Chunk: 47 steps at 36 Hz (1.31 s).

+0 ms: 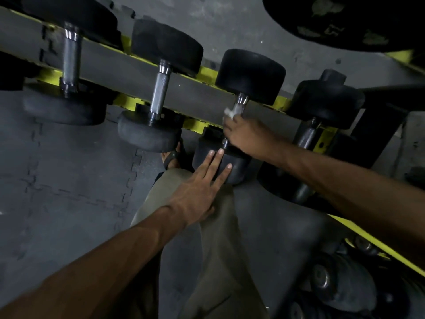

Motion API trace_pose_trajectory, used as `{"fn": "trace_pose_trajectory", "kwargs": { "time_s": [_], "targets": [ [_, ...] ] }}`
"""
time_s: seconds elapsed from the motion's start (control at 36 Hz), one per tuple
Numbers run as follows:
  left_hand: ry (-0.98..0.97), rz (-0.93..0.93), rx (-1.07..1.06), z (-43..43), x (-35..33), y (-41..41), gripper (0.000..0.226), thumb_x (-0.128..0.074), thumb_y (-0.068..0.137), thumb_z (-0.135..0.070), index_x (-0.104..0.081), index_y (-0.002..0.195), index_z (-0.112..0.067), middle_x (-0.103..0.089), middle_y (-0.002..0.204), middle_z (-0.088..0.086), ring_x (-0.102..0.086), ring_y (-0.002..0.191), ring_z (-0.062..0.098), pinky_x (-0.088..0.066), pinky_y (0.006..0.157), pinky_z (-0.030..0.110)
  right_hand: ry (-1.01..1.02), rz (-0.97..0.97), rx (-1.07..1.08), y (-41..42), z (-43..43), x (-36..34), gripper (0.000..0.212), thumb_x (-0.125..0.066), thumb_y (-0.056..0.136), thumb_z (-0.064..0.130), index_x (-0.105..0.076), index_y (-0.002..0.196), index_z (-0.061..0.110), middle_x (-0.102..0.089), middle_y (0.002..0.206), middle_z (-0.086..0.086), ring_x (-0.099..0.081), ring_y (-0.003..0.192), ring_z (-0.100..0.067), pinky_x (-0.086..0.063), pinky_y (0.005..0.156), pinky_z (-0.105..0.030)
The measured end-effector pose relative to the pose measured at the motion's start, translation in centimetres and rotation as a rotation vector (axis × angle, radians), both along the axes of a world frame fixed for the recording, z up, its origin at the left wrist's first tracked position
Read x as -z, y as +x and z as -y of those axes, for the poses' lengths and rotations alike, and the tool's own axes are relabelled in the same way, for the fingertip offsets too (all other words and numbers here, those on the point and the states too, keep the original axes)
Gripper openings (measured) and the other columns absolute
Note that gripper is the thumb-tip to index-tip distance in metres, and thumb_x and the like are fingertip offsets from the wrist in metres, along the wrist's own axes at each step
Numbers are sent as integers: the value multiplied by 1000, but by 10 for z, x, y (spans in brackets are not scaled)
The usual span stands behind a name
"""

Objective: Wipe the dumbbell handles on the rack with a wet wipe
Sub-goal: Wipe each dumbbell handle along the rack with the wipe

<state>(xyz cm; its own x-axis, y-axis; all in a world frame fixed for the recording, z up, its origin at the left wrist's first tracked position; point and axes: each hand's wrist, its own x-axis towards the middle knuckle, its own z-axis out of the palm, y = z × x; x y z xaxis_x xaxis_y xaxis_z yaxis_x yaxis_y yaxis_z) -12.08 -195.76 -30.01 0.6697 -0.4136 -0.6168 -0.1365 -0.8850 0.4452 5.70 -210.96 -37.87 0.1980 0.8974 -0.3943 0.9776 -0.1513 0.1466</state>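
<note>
Four dumbbells sat on the yellow rack [208, 72], handles running front to back. We had the right hand [247, 134] wrapped around the handle of the third dumbbell [250, 73], fingers curled on a white wet wipe [231, 111] bunched against the steel just below the rear head. Left hand [200, 192] was open, fingers straight, pressing flat on that dumbbell's front head [232, 164] to steady it.

To do this pass well: keep the wipe closed fully around the bar, twist while sliding the full length between the two collars, keep the left hand braced so the weight doesn't roll in its cradle. Knurling probably needs a second pass.

Surroundings: two bigger dumbbells to the left with bare knurled handles [159, 88], a fourth dumbbell [322, 104] to the right, close to our right forearm. Grey crossbar [115, 63] ran under the handles, limiting wrap-around room underneath. A large dark plate [345, 21] hung top right. Lower tier held more weights [326, 277], too dim to identify. Our trouser leg and sandalled foot [171, 157] stood tight against the rack on rubber floor tiles [69, 192].
</note>
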Motion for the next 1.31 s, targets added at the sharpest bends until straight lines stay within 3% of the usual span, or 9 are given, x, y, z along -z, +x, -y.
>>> {"fn": "trace_pose_trajectory", "kwargs": {
  "time_s": [0.17, 0.31, 0.47, 0.64, 0.75, 0.83, 0.94, 1.17, 1.31],
  "targets": [
    [-13, 4, -15, 0, 1, 1, 117, -70, 93, -39, 20, 164, -16, 44, 161, 20, 27, 156, 37, -27, 125, 37, 53, 46, 260, 32, -13, -11, 23, -61, 87, 20, -66, 109, 17, -64, 105, -1, -63, 88, -20, -42, 53, -30],
    [-12, 8, -13, 0, 1, -1, 118, -71, 92, -38, 19, 164, -16, 44, 160, 20, 29, 155, 37, -27, 123, 34, 208, -78, 540, 9, -13, -10, 49, -36, 91, 11, -59, 133, 4, -60, 131, -10, -57, 113, -31, -55, 73, -37],
    [-1, 24, -6, -1, 1, -2, 119, -70, 92, -43, 19, 164, -15, 43, 161, 21, 28, 156, 39, -21, 128, 42, 524, -262, 1047, -7, -18, -24, 33, -56, 93, 8, -68, 123, 16, -68, 123, -5, -61, 111, -28, -53, 87, -36],
    [-16, 18, -9, -1, 0, -1, 119, -71, 92, -42, 20, 164, -15, 45, 160, 19, 30, 155, 37, -26, 125, 37, 896, -417, 1865, -15, -45, -13, 23, -56, 94, 1, -74, 109, 4, -73, 111, -11, -66, 100, -19, -30, 76, 4],
    [-15, 14, 2, -2, -1, -1, 121, -71, 92, -44, 24, 162, -17, 47, 159, 18, 31, 154, 36, -32, 124, 38, 863, -539, 2106, 4, -50, -1, 23, -54, 98, 10, -75, 107, 5, -72, 115, -14, -65, 104, -24, -35, 72, -13],
    [-10, 28, 19, -2, 0, -1, 122, -72, 91, -46, 22, 163, -16, 45, 160, 19, 30, 155, 36, -34, 124, 39, 923, -1029, 2338, 18, -47, 7, 21, -52, 99, 21, -69, 87, 15, -71, 96, -6, -65, 80, -20, -45, 70, -27],
    [9, 44, 47, -4, 1, -1, 123, -73, 90, -47, 20, 164, -16, 43, 161, 20, 28, 156, 37, -41, 119, 39, 1057, -1681, 2377, 24, -40, 21, 37, -32, 104, 23, -65, 91, 10, -72, 82, -6, -71, 87, -22, -41, 106, -52],
    [7, 34, 50, -3, -3, 1, 120, -70, 92, -46, 22, 163, -16, 44, 160, 21, 28, 155, 38, -38, 119, 37, 1152, -1730, 2407, -2, -17, 23, 21, -46, 105, 23, -61, 115, 13, -70, 111, -9, -64, 108, -24, -46, 104, -40],
    [17, 36, 35, -4, 3, -1, 123, -72, 89, -49, 19, 164, -14, 41, 162, 22, 27, 156, 39, -42, 118, 42, 1251, -1725, 2378, 18, -30, 26, 29, -37, 105, 15, -64, 95, 11, -76, 80, -6, -70, 84, -19, -48, 96, -41]
  ]
}}
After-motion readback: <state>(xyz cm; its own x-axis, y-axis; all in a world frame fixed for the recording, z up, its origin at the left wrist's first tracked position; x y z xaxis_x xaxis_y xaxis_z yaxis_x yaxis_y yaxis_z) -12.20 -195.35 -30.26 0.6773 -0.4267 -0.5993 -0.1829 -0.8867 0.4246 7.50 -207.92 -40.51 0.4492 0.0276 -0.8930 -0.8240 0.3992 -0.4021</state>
